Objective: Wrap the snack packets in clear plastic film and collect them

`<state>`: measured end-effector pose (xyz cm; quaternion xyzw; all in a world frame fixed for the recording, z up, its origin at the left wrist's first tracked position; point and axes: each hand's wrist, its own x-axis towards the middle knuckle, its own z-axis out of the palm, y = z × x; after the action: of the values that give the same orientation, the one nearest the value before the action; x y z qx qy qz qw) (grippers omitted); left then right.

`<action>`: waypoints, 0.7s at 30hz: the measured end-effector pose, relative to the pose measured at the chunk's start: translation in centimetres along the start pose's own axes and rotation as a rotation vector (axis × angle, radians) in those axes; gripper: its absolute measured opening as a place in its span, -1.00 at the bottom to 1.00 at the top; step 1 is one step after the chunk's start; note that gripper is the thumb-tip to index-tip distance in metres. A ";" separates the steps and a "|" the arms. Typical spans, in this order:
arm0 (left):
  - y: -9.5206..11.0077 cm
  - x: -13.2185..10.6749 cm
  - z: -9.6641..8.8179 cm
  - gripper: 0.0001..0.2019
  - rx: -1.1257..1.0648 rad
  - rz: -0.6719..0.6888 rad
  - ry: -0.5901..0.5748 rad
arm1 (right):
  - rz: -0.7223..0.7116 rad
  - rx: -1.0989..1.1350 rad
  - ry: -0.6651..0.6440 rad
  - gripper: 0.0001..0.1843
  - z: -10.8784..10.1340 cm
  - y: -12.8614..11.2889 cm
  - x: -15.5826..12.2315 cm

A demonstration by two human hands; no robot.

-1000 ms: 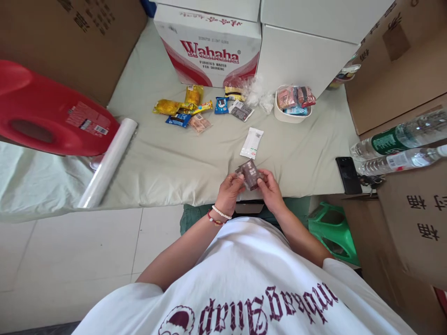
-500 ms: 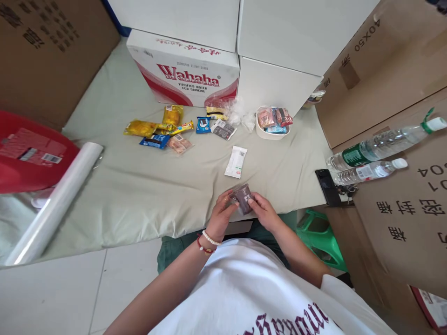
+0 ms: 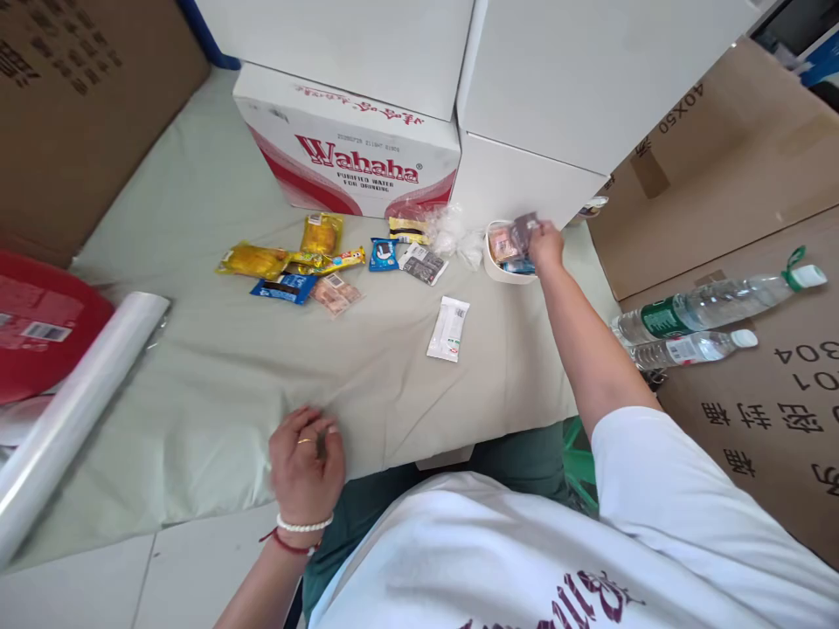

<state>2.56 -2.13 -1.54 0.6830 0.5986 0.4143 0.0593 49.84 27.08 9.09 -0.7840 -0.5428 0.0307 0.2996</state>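
My right hand (image 3: 546,246) is stretched out over a white bowl (image 3: 515,277) at the far right of the table. Between its fingers is a brown snack packet (image 3: 523,230), held over the bowl's right side. Inside the bowl lie a pink packet (image 3: 502,245) and a blue packet (image 3: 519,266), partly covered by the brown one. My left hand (image 3: 307,467) rests at the table's front edge, its fingers curled with nothing visible in them. A white packet (image 3: 449,329) lies by itself on the cloth between my hands.
Several snack packets, yellow (image 3: 254,260), blue (image 3: 283,287) and grey (image 3: 423,263), lie at the back. Crumpled clear plastic (image 3: 452,236) sits beside the bowl. A Wahaba-style water carton (image 3: 354,157) stands behind. Water bottles (image 3: 714,293) are at right, a plastic roll (image 3: 85,411) at left.
Both hands held the brown packet near the front edge. My right hand has carried it forward and right to the bowl; my left hand has let go and moved left.
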 end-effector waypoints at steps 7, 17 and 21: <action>1.9 -0.3 1.1 -0.84 0.165 0.192 0.015 | 0.150 -0.329 0.029 -0.55 1.1 -1.5 -3.1; 1.9 -0.4 1.0 -0.87 0.198 0.192 -0.021 | -0.139 -0.398 0.049 -0.60 0.4 -5.1 -5.6; 2.0 -0.3 1.0 -0.88 0.239 0.215 -0.037 | -0.210 -0.482 -0.292 -0.69 3.7 -7.5 -7.9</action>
<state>4.71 -2.53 -1.21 0.7527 0.5659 0.3317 -0.0560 38.99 23.57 7.68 -0.7595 -0.6498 -0.0179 0.0252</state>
